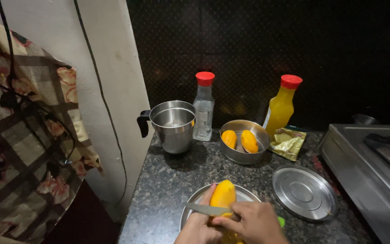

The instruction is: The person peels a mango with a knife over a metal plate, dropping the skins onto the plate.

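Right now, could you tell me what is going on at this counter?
A person holds a peeled mango upright in the left hand over a steel plate, while the right hand lays a knife across it. Behind, a steel bowl holds more mango pieces, with a loose lid alongside.

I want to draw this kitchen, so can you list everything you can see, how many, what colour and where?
Peeled mango: one, yellow-orange, over the front plate.
Knife: one, silver blade, across the mango.
Plate: one, steel, front counter edge.
Lid: one, steel, right of the plate.
Bowl: one, steel, holding two orange mango pieces.
Pot: one, steel, black handle, back left.
Clear bottle: one, red cap.
Juice bottle: one, orange, red cap.
Packet: one, gold.
Stove: one, steel, right.
Cloth: one, checked, floral, left.
Left hand: one, steadying the mango.
Right hand: one, grip on the knife.
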